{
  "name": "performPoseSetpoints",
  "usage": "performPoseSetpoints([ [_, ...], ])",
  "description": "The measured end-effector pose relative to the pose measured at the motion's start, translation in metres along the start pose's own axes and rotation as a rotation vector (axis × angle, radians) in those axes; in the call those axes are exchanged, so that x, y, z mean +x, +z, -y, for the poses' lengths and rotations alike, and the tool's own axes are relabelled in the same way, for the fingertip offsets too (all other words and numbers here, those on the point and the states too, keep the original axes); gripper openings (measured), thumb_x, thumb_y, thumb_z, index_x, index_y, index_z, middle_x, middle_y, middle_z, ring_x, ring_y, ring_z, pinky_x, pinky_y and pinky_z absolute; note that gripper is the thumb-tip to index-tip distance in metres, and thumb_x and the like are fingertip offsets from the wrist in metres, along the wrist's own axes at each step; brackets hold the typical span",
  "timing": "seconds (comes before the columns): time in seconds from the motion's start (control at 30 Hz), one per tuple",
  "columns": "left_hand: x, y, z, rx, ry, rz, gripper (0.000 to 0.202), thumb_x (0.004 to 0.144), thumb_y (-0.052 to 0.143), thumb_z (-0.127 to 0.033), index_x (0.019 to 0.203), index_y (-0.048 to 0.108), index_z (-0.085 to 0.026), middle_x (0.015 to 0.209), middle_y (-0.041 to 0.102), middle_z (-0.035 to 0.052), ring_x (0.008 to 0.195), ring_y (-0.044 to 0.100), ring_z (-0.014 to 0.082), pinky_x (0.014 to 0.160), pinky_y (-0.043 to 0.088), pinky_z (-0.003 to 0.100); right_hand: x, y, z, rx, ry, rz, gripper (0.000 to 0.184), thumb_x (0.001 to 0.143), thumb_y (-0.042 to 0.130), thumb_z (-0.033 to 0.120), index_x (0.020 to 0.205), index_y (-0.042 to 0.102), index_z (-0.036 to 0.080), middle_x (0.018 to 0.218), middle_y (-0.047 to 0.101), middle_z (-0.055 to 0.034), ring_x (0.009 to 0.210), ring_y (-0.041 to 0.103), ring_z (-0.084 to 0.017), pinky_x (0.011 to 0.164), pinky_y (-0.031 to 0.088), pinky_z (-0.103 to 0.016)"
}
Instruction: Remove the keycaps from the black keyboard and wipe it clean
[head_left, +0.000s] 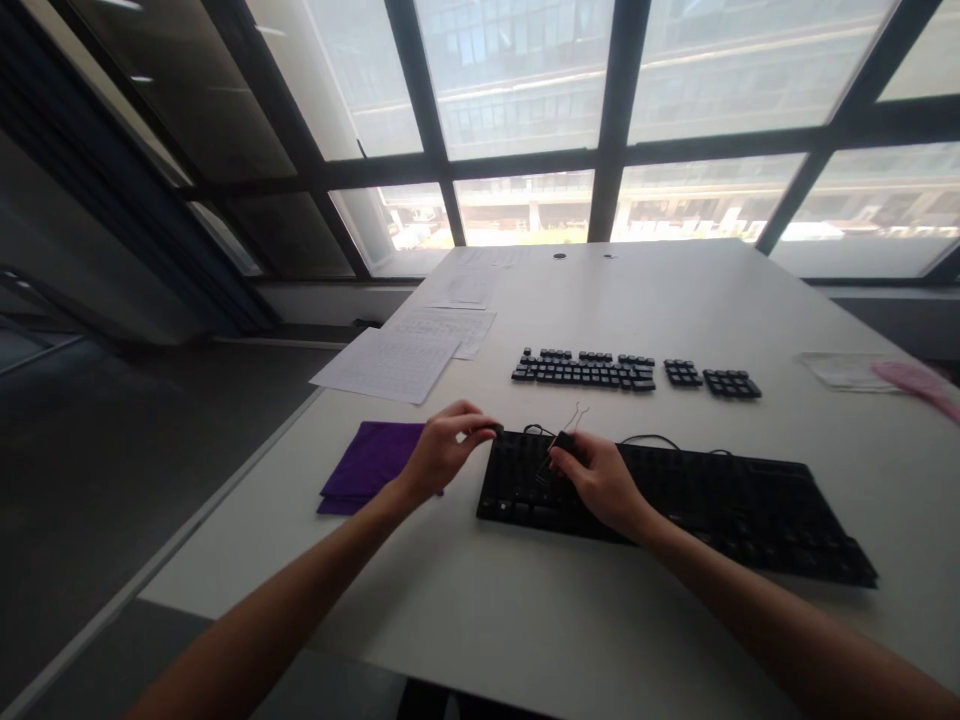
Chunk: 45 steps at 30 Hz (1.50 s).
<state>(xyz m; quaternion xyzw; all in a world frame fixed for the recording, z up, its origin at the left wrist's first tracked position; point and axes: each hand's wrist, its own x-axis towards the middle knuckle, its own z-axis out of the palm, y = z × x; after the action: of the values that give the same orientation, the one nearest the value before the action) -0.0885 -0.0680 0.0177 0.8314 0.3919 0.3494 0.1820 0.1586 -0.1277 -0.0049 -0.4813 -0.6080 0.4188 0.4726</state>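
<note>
A black keyboard (720, 510) lies on the white table, slightly angled. Above its upper left corner, my left hand (448, 445) pinches a small dark keycap (497, 428) between thumb and fingertips. My right hand (604, 485) is closed around a keycap puller (564, 441) with a black handle; thin wire prongs stick out of both ends, over the left part of the keyboard. Farther back, loose keycaps (585, 372) are laid out in keyboard order, with two smaller groups of keycaps (731, 384) to their right. Shadow hides which keys are still on the keyboard.
A folded purple cloth (367, 465) lies left of the keyboard, partly behind my left hand. Printed paper sheets (390, 362) spread along the table's left edge. A pink item (911, 380) and a pale wrapper (840, 370) lie at the right. The keyboard's cable (652, 438) loops behind it.
</note>
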Motion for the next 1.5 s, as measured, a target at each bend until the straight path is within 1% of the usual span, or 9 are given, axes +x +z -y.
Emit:
performPoseSetpoints([
  [0.1, 0.045, 0.014, 0.026, 0.062, -0.046, -0.001, 0.010, 0.085, 0.072, -0.023, 0.092, 0.076, -0.019, 0.087, 0.066, 0.0041, 0.075, 0.062, 0.0160, 0.074, 0.051, 0.029, 0.000, 0.000, -0.001, 0.012, -0.014, -0.001, 0.021, 0.089, 0.061, 0.033, 0.077, 0.065, 0.016, 0.071, 0.068, -0.0031, 0.068, 0.061, -0.018, 0.064, 0.045, -0.028],
  [0.13, 0.056, 0.021, 0.034, 0.080, -0.060, 0.024, 0.008, 0.083, 0.073, -0.021, 0.090, 0.077, -0.018, 0.086, 0.067, 0.0043, 0.078, 0.063, 0.0168, 0.077, 0.051, 0.030, 0.000, 0.000, -0.001, 0.016, -0.018, -0.005, 0.021, 0.089, 0.061, 0.033, 0.076, 0.064, 0.016, 0.071, 0.067, -0.0029, 0.067, 0.060, -0.018, 0.064, 0.045, -0.028],
  [0.27, 0.079, 0.046, 0.055, 0.105, -0.076, 0.020, 0.015, 0.080, 0.074, -0.019, 0.095, 0.074, -0.017, 0.085, 0.068, 0.0036, 0.078, 0.064, 0.0179, 0.077, 0.051, 0.030, 0.000, 0.000, -0.003, 0.023, -0.028, -0.001, 0.021, 0.090, 0.061, 0.032, 0.077, 0.064, 0.016, 0.071, 0.067, -0.0025, 0.068, 0.060, -0.018, 0.064, 0.044, -0.027],
  [0.33, 0.080, 0.051, 0.061, 0.131, -0.046, 0.003, 0.013, 0.081, 0.074, -0.022, 0.093, 0.072, -0.018, 0.085, 0.069, 0.0030, 0.078, 0.063, 0.0183, 0.076, 0.050, 0.031, 0.000, -0.001, -0.003, 0.018, -0.027, 0.009, 0.021, 0.090, 0.060, 0.032, 0.077, 0.064, 0.016, 0.071, 0.067, -0.0024, 0.068, 0.060, -0.018, 0.064, 0.044, -0.027],
  [0.5, 0.082, 0.053, 0.068, 0.252, 0.049, -0.022, 0.006, 0.081, 0.075, -0.026, 0.083, 0.073, -0.021, 0.089, 0.070, 0.0031, 0.093, 0.059, 0.0214, 0.087, 0.047, 0.034, 0.000, -0.002, -0.001, 0.011, -0.019, 0.020, 0.021, 0.090, 0.060, 0.031, 0.075, 0.063, 0.017, 0.071, 0.066, -0.0017, 0.067, 0.058, -0.017, 0.064, 0.043, -0.028],
  [0.67, 0.092, 0.058, 0.072, 0.307, 0.014, -0.091, 0.006, 0.079, 0.078, -0.028, 0.082, 0.076, -0.023, 0.092, 0.067, 0.0034, 0.095, 0.056, 0.0213, 0.086, 0.047, 0.033, 0.000, -0.002, 0.000, 0.008, -0.015, 0.021, 0.021, 0.090, 0.060, 0.031, 0.075, 0.063, 0.016, 0.071, 0.066, -0.0021, 0.067, 0.059, -0.017, 0.065, 0.044, -0.028],
  [1.23, 0.092, 0.060, 0.073, 0.266, -0.024, -0.106, 0.012, 0.075, 0.081, -0.025, 0.085, 0.075, -0.022, 0.092, 0.069, 0.0034, 0.095, 0.057, 0.0225, 0.089, 0.047, 0.037, 0.001, -0.003, 0.003, 0.012, -0.020, 0.022, 0.022, 0.090, 0.060, 0.033, 0.075, 0.064, 0.016, 0.071, 0.067, -0.0026, 0.068, 0.060, -0.018, 0.065, 0.045, -0.028],
  [1.37, 0.093, 0.054, 0.067, 0.253, -0.031, -0.142, 0.014, 0.077, 0.080, -0.026, 0.088, 0.075, -0.020, 0.092, 0.069, 0.0042, 0.094, 0.057, 0.0219, 0.091, 0.045, 0.036, 0.001, -0.003, 0.001, 0.045, -0.023, 0.015, 0.023, 0.090, 0.060, 0.035, 0.077, 0.065, 0.016, 0.071, 0.067, -0.0031, 0.068, 0.060, -0.018, 0.064, 0.046, -0.028],
  [1.5, 0.084, 0.039, 0.042, 0.180, 0.013, -0.165, 0.012, 0.084, 0.074, -0.029, 0.090, 0.074, -0.019, 0.091, 0.070, 0.0051, 0.090, 0.059, 0.0200, 0.089, 0.046, 0.035, -0.001, -0.002, 0.001, 0.061, -0.038, 0.002, 0.024, 0.090, 0.060, 0.037, 0.080, 0.065, 0.016, 0.072, 0.067, -0.0035, 0.069, 0.061, -0.019, 0.065, 0.046, -0.028],
])
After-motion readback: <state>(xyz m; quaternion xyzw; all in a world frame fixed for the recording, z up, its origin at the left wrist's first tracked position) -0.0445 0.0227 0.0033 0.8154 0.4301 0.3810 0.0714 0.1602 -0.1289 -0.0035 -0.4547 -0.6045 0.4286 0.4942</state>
